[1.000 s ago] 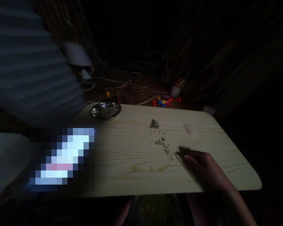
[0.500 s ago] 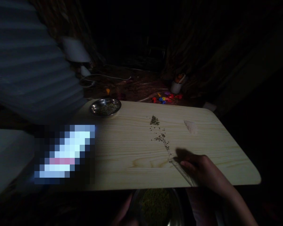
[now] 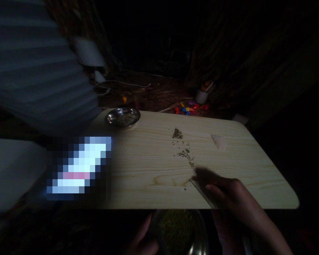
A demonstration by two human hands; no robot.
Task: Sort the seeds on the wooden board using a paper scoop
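Observation:
Below the table's front edge, my left hand (image 3: 145,238) grips the left side of a metal bowl (image 3: 204,236) full of small green bits. My right hand (image 3: 232,194) is low over the front right of the wooden table (image 3: 138,170), fingers closed on a thin, pale, flat strip (image 3: 202,191) that lies along the tabletop. Its kind is too dark to make out. Small dark green seed-like bits (image 3: 185,153) trail from the strip's tip back to a little heap (image 3: 177,133).
A shallow metal dish (image 3: 122,118) with similar bits stands at the table's back left. At the right lies a pale triangular scrap (image 3: 218,141). A bright pixelated screen (image 3: 81,166) covers the left front. Beyond are a lamp (image 3: 89,53), colourful toys (image 3: 191,109) and a white cup (image 3: 202,96).
My right hand and the strip have shifted slightly, and a few bits near the strip's tip lie differently. The whole view has moved a little; my left hand stays at the bowl.

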